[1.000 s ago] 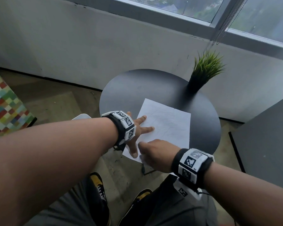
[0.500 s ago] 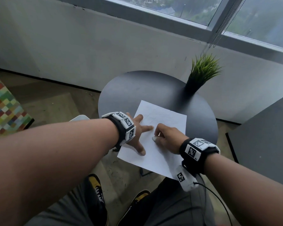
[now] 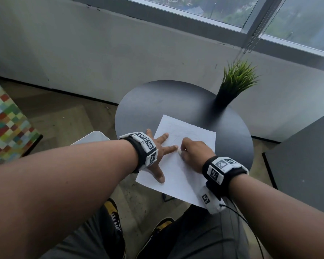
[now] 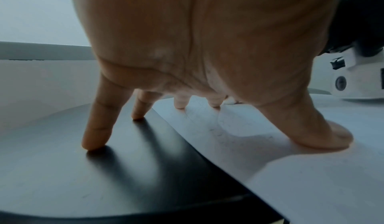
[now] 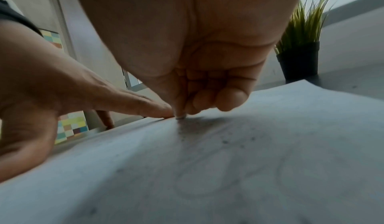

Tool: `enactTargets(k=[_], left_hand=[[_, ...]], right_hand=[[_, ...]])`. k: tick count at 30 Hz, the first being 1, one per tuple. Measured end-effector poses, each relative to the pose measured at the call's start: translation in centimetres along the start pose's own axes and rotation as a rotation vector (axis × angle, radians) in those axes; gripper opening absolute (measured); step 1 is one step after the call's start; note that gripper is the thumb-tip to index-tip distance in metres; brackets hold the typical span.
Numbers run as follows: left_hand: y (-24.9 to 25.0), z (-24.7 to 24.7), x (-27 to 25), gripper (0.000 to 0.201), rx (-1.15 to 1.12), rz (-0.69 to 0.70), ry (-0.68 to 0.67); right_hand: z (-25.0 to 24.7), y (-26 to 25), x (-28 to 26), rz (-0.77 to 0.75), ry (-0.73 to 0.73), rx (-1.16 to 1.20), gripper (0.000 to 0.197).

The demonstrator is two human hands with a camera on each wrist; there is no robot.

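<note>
A white sheet of paper (image 3: 178,176) with faint pencil marks lies on a round black table (image 3: 157,101), its near corner hanging over the edge. My left hand (image 3: 161,151) is spread flat with straight fingers. Its thumb and two fingers press the sheet (image 4: 270,153); the other two fingers rest on the bare table (image 4: 104,178). My right hand (image 3: 193,154) is curled into a loose fist on the sheet. It pinches a small whitish piece (image 5: 181,116), which looks like an eraser, tip down on the paper (image 5: 228,161) right beside my left forefinger. Dark crumbs lie nearby.
A black pot of green grass-like plant (image 3: 232,86) stands at the table's far right. A grey wall and window lie behind. A dark cabinet (image 3: 303,165) is at the right, a colourful checked seat (image 3: 6,131) at the left. My knees and shoes are below.
My right hand has moved from the sheet's near edge up to its middle, close to my left forefinger. The left hand has stayed spread on the sheet.
</note>
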State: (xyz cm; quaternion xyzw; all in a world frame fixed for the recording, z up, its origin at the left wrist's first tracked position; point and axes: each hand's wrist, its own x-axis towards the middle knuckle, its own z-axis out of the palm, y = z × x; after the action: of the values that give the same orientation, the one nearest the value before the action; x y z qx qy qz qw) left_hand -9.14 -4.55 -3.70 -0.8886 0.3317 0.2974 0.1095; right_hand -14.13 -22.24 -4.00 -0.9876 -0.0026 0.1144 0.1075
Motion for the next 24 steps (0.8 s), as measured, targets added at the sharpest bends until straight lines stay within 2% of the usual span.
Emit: enactTargets(k=[1, 5, 7, 10, 12, 15, 17, 20, 22, 24], left_hand=[[0.0, 0.0, 0.0, 0.128, -0.002, 0.003, 0.001], [-0.2, -0.1, 0.0, 0.128, 0.012, 0.019, -0.007], [-0.3, 0.1, 0.1, 0.127, -0.002, 0.022, -0.005], [-0.3, 0.5, 0.3, 0.128, -0.006, 0.013, 0.009], [-0.3, 0.4, 0.4, 0.128, -0.002, 0.015, 0.011], [-0.4, 0.2, 0.3, 0.130, 0.005, 0.024, 0.000], [-0.4, 0.3, 0.3, 0.129, 0.000, 0.026, 0.004], [-0.4, 0.4, 0.2, 0.129, 0.001, 0.013, 0.011], [-0.2, 0.2, 0.0, 0.129, 0.014, 0.017, 0.018], [-0.1, -0.1, -0.3, 0.128, 0.032, 0.019, 0.009]], right_hand=[[0.2, -0.4, -0.3, -0.026, -0.008, -0.010, 0.019], [1.5, -3.3, -3.1, -0.303, -0.168, -0.041, 0.016], [0.9, -2.4, -2.3, -0.249, -0.161, -0.050, 0.017], [0.0, 0.0, -0.5, -0.027, -0.029, -0.010, 0.019], [0.5, -0.9, -1.0, -0.076, -0.034, -0.022, 0.021], [1.4, -3.2, -3.0, -0.281, -0.168, -0.035, 0.019], [0.8, -2.3, -2.3, -0.226, -0.165, -0.007, 0.016], [0.0, -0.6, -0.4, -0.035, -0.020, -0.009, 0.017], [0.5, -1.9, -1.0, -0.100, -0.038, -0.020, 0.018], [1.6, -3.9, -2.7, -0.255, -0.138, -0.042, 0.017]])
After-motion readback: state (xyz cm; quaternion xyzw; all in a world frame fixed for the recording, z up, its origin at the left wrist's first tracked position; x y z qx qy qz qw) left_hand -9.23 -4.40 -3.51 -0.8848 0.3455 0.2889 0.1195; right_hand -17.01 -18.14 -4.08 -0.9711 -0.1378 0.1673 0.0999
